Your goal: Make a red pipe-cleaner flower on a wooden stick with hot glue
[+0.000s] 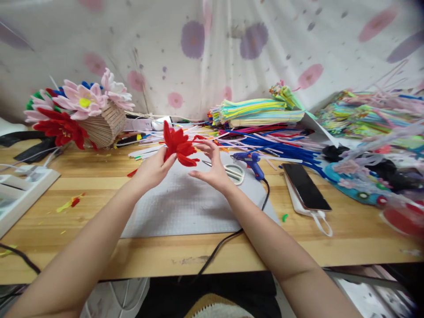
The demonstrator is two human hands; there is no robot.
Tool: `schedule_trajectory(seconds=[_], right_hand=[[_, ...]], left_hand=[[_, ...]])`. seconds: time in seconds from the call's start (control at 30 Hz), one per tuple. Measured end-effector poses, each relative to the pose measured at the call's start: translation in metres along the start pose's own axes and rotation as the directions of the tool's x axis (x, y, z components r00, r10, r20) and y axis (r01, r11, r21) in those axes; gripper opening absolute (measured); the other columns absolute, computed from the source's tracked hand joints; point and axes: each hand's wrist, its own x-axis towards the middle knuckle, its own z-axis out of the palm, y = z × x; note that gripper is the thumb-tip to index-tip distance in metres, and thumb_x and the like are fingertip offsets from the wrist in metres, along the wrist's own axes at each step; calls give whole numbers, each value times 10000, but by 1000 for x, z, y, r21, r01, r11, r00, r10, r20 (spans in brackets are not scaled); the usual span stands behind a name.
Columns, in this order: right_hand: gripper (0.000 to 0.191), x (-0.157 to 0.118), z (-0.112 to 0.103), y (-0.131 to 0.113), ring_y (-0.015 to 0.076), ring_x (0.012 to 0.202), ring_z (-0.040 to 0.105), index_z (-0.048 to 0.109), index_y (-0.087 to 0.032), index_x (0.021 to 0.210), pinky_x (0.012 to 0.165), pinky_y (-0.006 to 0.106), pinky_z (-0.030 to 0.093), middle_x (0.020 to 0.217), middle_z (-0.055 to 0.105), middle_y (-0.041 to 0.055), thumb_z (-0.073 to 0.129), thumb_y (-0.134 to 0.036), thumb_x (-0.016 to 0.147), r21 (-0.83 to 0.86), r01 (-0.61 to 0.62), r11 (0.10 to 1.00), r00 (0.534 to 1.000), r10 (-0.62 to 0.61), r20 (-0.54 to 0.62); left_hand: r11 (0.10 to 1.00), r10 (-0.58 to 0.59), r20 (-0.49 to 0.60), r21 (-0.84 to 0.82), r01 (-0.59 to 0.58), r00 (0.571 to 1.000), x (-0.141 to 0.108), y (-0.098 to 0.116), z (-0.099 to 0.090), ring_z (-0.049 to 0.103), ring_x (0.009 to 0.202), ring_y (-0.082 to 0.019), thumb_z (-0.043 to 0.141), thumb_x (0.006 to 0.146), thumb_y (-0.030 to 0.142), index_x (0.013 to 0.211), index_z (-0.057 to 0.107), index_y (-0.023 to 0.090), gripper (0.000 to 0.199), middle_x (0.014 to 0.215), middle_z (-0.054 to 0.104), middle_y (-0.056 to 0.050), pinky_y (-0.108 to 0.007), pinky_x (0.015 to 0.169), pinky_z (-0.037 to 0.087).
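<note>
A red flower of fuzzy pipe-cleaner petals is raised above the grey cutting mat. My left hand grips it from the left, thumb and fingers closed at its base. To the right of the petals is my right hand, fingers curved and thumb well apart. Its fingertips are close to a red petal; whether they touch it I cannot tell. Scissors with pale handles lie on the mat, partly behind my right hand. Beside them rests a blue glue gun with a black cord.
Pipe-cleaner flowers in a wooden-stick holder stand back left. Bundles of pastel pipe cleaners and loose blue ones lie behind. A phone on a white power bank is to the right, a power strip at the left edge.
</note>
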Motion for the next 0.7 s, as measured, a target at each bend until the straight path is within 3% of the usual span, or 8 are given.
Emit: schedule_trajectory(seconds=[0.07, 0.17, 0.27, 0.43, 0.7], right_hand=[[914, -2, 5, 2, 239, 1197, 441, 245, -261, 1293, 1001, 456, 341, 1264, 462, 115, 748, -489, 566, -17, -4, 1000, 1000, 4, -11], [797, -6, 13, 5, 234, 1147, 479, 325, -236, 1229, 986, 440, 364, 1229, 480, 117, 744, -450, 585, -77, -41, 996, 998, 38, -42], [801, -9, 18, 10, 224, 1093, 517, 326, -223, 1221, 955, 422, 401, 1192, 501, 116, 755, -407, 571, -85, -71, 994, 997, 69, -18], [919, -13, 21, 19, 208, 1008, 576, 194, -235, 1335, 872, 397, 471, 1130, 548, 108, 736, -342, 600, 33, -171, 985, 985, 170, 34], [941, -13, 14, 21, 188, 915, 638, 150, -269, 1368, 758, 340, 534, 1045, 615, 74, 719, -284, 619, 269, -289, 919, 954, 253, 161]], left_hand=[[962, -15, 73, 273, -5, 997, -1, 1, 2, 602, 829, -249, 339, 838, 519, 1010, 506, 184, 411, 921, 639, -98, -326, 685, 425], [905, -35, 154, 425, -34, 987, -7, 3, 9, 611, 901, -268, 282, 865, 499, 1068, 484, 180, 428, 979, 648, -117, -330, 701, 428], [880, -49, 180, 473, -43, 982, -11, 3, 16, 615, 918, -266, 244, 877, 498, 1075, 473, 180, 439, 993, 649, -116, -324, 691, 429], [836, -64, 245, 542, -82, 967, -11, 3, 21, 636, 842, -260, 249, 880, 485, 1127, 446, 177, 442, 934, 660, -112, -313, 675, 424], [885, 41, 294, 433, -172, 955, -9, -8, 20, 619, 746, -238, 307, 849, 523, 973, 491, 215, 380, 789, 637, -65, -273, 608, 383]])
